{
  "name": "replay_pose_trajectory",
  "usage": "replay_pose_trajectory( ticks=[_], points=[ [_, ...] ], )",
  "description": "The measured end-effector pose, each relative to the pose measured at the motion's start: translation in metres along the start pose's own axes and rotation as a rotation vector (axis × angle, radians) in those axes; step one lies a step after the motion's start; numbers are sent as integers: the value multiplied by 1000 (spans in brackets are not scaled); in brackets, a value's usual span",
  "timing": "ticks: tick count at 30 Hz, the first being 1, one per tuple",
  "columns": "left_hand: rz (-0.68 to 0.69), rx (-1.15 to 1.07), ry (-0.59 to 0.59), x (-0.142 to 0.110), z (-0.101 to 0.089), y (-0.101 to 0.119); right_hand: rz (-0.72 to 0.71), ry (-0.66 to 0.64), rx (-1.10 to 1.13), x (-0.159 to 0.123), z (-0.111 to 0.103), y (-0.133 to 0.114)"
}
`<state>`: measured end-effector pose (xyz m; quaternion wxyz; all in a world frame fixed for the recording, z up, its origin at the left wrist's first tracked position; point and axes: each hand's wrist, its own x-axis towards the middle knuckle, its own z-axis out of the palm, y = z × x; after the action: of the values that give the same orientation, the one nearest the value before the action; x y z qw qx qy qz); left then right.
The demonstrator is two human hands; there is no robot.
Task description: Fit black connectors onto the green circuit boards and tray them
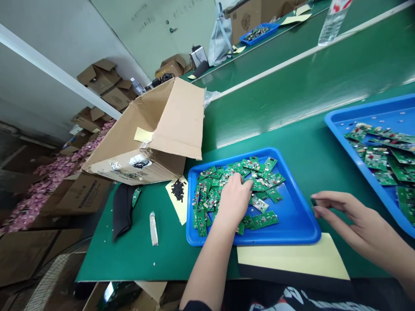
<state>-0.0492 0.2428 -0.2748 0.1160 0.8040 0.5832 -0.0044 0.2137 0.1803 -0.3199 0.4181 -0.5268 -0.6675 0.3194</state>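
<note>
My left hand (234, 198) reaches into a blue tray (293, 216) and rests on a pile of small green circuit boards (259, 181), fingers curled down onto them. Whether it grips one is hidden. My right hand (352, 218) hovers just right of the tray above the green table (308, 155), thumb and fingers pinching a small dark piece (313, 201). A yellow-topped pad (292, 259) lies at the table's near edge below the tray.
A second blue tray (366, 115) of boards sits at the right. An open cardboard box (152, 134) lies tipped at the left, with a yellow sheet bearing black bits (177, 192), a black cloth (121, 209) and a small tube (153, 229) nearby. Boxes clutter the floor at the left.
</note>
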Motion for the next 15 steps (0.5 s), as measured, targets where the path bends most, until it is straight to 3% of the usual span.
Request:
replay_pose_trajectory(
  ticks=[4, 9, 15],
  points=[
    [135, -55, 61, 2, 7, -9, 59, -80, 37, 2, 3, -1],
    [239, -269, 273, -13, 8, -19, 66, -85, 87, 15, 3, -12],
    [406, -611, 467, -30, 1, 1, -5, -68, 115, 29, -6, -36]
  ],
)
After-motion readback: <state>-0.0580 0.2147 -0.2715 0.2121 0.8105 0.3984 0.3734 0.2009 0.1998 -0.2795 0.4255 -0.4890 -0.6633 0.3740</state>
